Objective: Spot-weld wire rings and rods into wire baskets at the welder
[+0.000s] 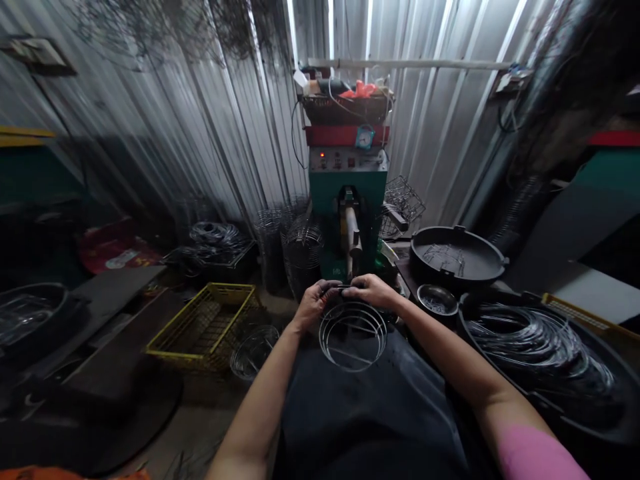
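Observation:
A round wire frame [353,369] of several metal rings with cross wires hangs over my dark apron [370,407]. My left hand [316,305] is closed at the far left of its rim, fingers in dark, worn coverings. Beside it, my right hand [373,291] pinches the far right side, and the fingertips of both hands almost meet. Just beyond them stands a green spot welding machine [327,200], its electrode arm [353,230] reaching down toward my fingers. The exact contact between the frame and the electrodes is hidden by my hands.
To the left lie a yellow crate [205,288] and another round wire frame [255,350]. Stacked wire baskets [303,247] stand beside the machine. On the right are a black pan [457,233], a small bowl [437,290] and a large tub of wire rings [540,347].

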A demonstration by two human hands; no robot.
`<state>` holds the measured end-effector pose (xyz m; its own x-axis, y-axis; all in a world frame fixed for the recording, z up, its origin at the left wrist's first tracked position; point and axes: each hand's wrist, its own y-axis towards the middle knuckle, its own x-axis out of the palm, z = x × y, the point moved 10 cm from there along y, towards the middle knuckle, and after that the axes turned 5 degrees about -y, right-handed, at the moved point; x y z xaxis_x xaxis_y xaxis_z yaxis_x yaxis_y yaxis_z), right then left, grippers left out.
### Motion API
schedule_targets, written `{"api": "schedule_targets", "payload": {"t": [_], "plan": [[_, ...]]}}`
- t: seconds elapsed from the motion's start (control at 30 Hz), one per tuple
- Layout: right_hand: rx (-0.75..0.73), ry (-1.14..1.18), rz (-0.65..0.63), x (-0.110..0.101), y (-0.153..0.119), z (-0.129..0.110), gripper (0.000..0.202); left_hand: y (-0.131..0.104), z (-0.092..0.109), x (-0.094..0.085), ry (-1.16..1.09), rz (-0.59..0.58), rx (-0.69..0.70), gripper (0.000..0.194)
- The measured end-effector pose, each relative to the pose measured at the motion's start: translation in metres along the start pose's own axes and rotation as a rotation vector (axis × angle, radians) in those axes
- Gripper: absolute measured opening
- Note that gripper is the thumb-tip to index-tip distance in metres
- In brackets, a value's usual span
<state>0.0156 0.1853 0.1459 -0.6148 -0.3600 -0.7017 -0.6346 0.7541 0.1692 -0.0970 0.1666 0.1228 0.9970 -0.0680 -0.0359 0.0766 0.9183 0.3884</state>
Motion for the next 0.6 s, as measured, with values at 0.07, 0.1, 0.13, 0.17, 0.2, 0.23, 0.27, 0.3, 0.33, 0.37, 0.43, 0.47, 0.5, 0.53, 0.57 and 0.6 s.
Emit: {"api": "schedule_targets", "payload": {"t": [0.07, 0.1, 0.13, 0.17, 0.2, 0.23, 0.27, 0.3, 0.33, 0.37, 0.43, 0.47, 0.5, 0.53, 0.57, 0.6], "plan": [[0.040, 0.087, -0.011, -0.001, -0.002, 0.005, 0.040, 0.010, -0.021, -0.009, -0.143, 0.075, -0.090, 0.032], [0.051, 0.129, 0.000, 0.000, -0.004, 0.009, 0.040, 0.011, -0.037, -0.014, -0.217, 0.124, -0.150, 0.034], [0.061, 0.167, 0.021, 0.001, -0.006, 0.014, 0.040, 0.010, -0.053, -0.019, -0.280, 0.168, -0.210, 0.037], [0.076, 0.199, 0.053, 0.004, -0.007, 0.020, 0.041, 0.007, -0.068, -0.022, -0.327, 0.197, -0.265, 0.040], [0.097, 0.220, 0.090, 0.007, -0.009, 0.027, 0.042, 0.003, -0.081, -0.023, -0.360, 0.211, -0.308, 0.043], [0.122, 0.232, 0.127, 0.011, -0.010, 0.035, 0.043, -0.001, -0.092, -0.023, -0.379, 0.216, -0.340, 0.045], [0.148, 0.238, 0.162, 0.016, -0.010, 0.043, 0.044, -0.006, -0.101, -0.022, -0.386, 0.213, -0.364, 0.046], [0.168, 0.238, 0.188, 0.021, -0.011, 0.050, 0.044, -0.011, -0.109, -0.021, -0.384, 0.210, -0.385, 0.047], [0.180, 0.231, 0.204, 0.026, -0.010, 0.056, 0.043, -0.015, -0.115, -0.020, -0.384, 0.209, -0.408, 0.048], [0.185, 0.217, 0.210, 0.031, -0.009, 0.060, 0.042, -0.020, -0.120, -0.019, -0.381, 0.209, -0.430, 0.048], [0.181, 0.162, 0.200, 0.039, -0.007, 0.067, 0.039, -0.026, -0.127, -0.020, -0.366, 0.212, -0.466, 0.048], [0.177, 0.121, 0.189, 0.042, -0.007, 0.070, 0.036, -0.027, -0.128, -0.021, -0.354, 0.213, -0.479, 0.047], [0.176, 0.075, 0.176, 0.044, -0.006, 0.074, 0.034, -0.028, -0.128, -0.022, -0.340, 0.215, -0.488, 0.044], [0.177, 0.029, 0.163, 0.046, -0.006, 0.079, 0.032, -0.028, -0.128, -0.023, -0.326, 0.214, -0.493, 0.041], [0.179, -0.008, 0.151, 0.048, -0.007, 0.084, 0.029, -0.027, -0.126, -0.023, -0.311, 0.213, -0.495, 0.038], [0.181, -0.033, 0.144, 0.049, -0.007, 0.089, 0.027, -0.026, -0.125, -0.023, -0.297, 0.209, -0.494, 0.034]]}}
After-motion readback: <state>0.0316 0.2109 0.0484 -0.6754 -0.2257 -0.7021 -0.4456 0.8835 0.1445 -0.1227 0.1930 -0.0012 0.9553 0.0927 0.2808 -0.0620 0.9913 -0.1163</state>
